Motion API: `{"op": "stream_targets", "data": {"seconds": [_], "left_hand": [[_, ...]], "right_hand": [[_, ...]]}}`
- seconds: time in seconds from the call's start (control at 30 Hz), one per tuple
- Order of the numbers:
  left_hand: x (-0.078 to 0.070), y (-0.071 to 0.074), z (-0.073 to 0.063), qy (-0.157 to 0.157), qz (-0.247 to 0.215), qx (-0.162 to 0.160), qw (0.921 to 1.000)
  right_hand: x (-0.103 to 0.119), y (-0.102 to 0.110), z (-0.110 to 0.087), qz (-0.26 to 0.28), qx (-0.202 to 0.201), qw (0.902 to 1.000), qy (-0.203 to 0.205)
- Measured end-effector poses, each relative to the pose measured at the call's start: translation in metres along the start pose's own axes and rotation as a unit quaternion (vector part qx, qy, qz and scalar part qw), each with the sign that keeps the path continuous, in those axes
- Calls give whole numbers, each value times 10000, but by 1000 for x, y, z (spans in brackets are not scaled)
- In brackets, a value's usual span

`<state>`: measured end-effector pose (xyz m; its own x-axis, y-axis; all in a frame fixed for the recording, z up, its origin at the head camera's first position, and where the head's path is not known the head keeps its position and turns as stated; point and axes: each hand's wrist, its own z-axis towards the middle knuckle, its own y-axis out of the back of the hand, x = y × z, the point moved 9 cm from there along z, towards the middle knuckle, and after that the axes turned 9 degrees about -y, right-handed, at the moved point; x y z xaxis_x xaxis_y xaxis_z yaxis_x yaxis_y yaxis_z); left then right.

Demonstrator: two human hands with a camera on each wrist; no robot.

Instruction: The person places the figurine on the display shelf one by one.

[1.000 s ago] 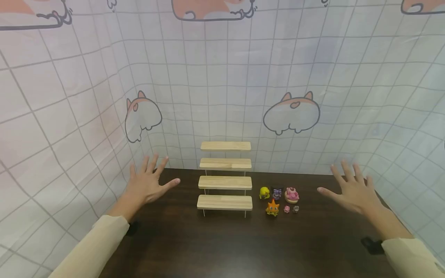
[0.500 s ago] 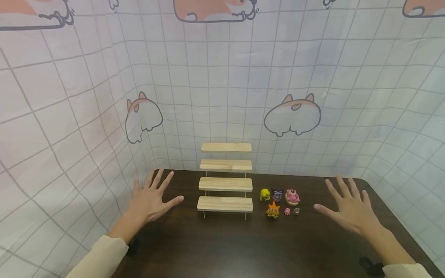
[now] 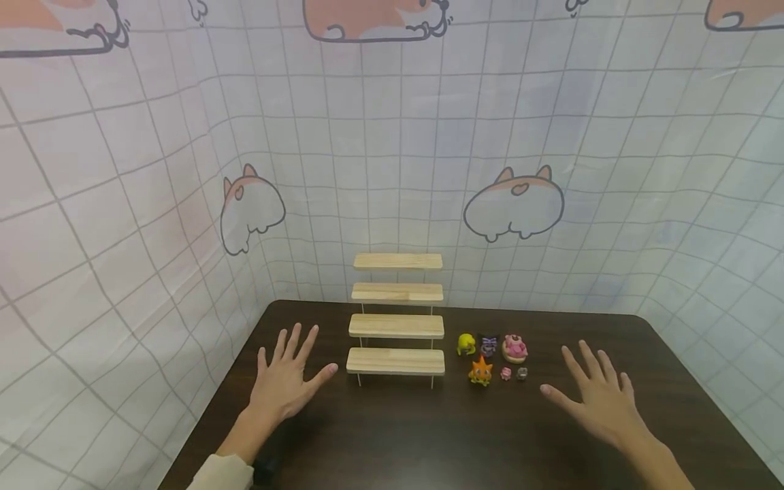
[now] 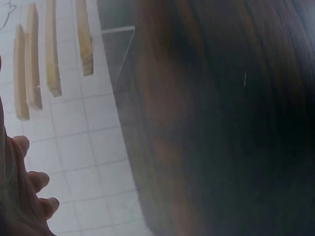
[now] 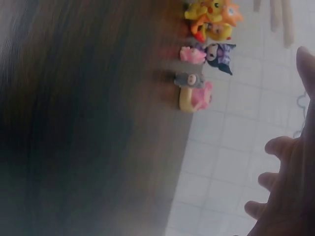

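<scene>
My left hand (image 3: pixel 283 382), fingers spread and holding nothing, is over the dark table left of a wooden tiered stand (image 3: pixel 395 362). On the other side my right hand (image 3: pixel 599 400) is likewise spread, nearest to a group of small toy figures. That group has a yellow figure (image 3: pixel 466 344), a purple and black figure (image 3: pixel 488 345), a pink figure on a cream base (image 3: pixel 514 348) and an orange spiky-headed figure (image 3: pixel 480 371). Two tiny ones, a pink figure (image 3: pixel 505 373) and a grey figure (image 3: pixel 522 373), stand in front. The right wrist view shows the grey figure (image 5: pixel 189 80) upright.
The stand has several pale wooden steps on thin clear supports, the top step (image 3: pixel 398 261) reaching up before the back curtain. A white grid curtain (image 3: pixel 404 136) with cartoon dogs encloses the back and both sides. The dark brown table (image 3: pixel 392 435) has rounded far corners.
Both hands have drawn back toward the near side and inward over the table, fingers still spread. The stand and the figures keep their places.
</scene>
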<state>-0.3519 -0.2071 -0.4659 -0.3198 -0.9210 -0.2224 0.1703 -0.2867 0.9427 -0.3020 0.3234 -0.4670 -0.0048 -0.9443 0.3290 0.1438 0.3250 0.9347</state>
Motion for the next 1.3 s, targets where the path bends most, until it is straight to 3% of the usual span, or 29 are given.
{"op": "stream_targets", "data": {"seconds": [0.23, 0.4, 0.6, 0.87, 1.13, 1.3], "left_hand": [[-1, -28, -2, 334, -773, -157, 9963], [-2, -39, -4, 591, -1500, -631, 9849], [-3, -49, -5, 794, -2491, -1238, 9573], [-7, -58, 0, 862, -3376, -1852, 9189], [-5, -68, 6, 1262, -3921, -1956, 8900], [-6, -79, 11, 1377, -4583, -1861, 8581]], "right_hand": [[-1, -9, -1, 673, -38, 9975, -197], [-8, -18, 4, 1154, -3, 9925, -399], [-15, -34, 7, 1963, 344, 9778, -642], [-21, -51, 12, 2410, 444, 9647, -969], [-24, -62, 24, 3022, 408, 9465, -1058], [-25, -71, 31, 3138, 559, 9403, -1192]]}}
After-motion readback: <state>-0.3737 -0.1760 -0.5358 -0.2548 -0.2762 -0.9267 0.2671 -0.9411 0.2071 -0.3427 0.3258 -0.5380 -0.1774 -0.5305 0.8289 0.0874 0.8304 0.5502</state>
